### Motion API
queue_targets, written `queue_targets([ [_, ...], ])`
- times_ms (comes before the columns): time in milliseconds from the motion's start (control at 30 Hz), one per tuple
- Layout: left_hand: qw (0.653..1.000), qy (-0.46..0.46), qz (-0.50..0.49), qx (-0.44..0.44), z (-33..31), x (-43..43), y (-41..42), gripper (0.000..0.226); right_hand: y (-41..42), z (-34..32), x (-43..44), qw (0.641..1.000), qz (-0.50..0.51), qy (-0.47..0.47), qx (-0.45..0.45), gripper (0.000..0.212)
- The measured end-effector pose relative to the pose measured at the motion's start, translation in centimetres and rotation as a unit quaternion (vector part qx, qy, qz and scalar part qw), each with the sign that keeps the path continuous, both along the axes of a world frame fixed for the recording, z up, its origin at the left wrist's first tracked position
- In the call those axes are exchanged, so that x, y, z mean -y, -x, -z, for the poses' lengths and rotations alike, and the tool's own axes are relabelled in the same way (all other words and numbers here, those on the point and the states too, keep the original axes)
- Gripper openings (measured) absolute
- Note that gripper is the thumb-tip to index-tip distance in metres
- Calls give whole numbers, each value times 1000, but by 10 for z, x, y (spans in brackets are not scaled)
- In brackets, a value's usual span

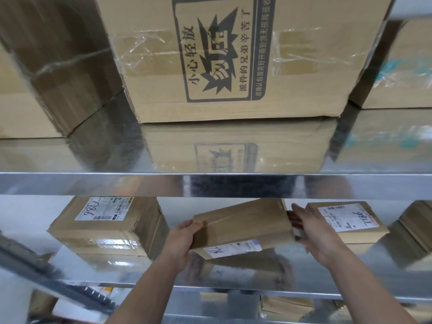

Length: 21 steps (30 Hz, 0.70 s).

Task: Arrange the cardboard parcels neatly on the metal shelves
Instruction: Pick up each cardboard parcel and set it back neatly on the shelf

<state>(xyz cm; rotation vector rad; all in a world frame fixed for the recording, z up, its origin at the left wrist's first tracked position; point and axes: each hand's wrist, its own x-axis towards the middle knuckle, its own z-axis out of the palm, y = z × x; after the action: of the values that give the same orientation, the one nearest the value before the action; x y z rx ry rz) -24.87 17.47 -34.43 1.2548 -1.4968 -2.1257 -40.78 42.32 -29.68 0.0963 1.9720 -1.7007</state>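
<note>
Head-worn, close (down toward shelves (216, 183))

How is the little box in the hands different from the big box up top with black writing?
The big box stands flat on the upper shelf; the small parcel is tilted, held between the left hand and right hand below it. The big box bears a large black print; the small parcel a white label. The big box looks far larger. Both are brown cardboard with clear tape.
</note>
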Motion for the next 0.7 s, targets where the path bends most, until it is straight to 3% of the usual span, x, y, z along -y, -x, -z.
queue_targets([
  [167, 995, 73, 30, 60, 7, 11, 2, 33, -5, 2, 1, 993, -90, -75, 22, 42],
  [467, 967, 174, 93, 163, 10, 6, 13, 37, -5, 34, 16, 978, -138, -159, -5, 27],
  [700, 951, 195, 125, 204, 12, 8, 21, 35, 5, 57, 21, 973, -136, -185, -8, 26],
])
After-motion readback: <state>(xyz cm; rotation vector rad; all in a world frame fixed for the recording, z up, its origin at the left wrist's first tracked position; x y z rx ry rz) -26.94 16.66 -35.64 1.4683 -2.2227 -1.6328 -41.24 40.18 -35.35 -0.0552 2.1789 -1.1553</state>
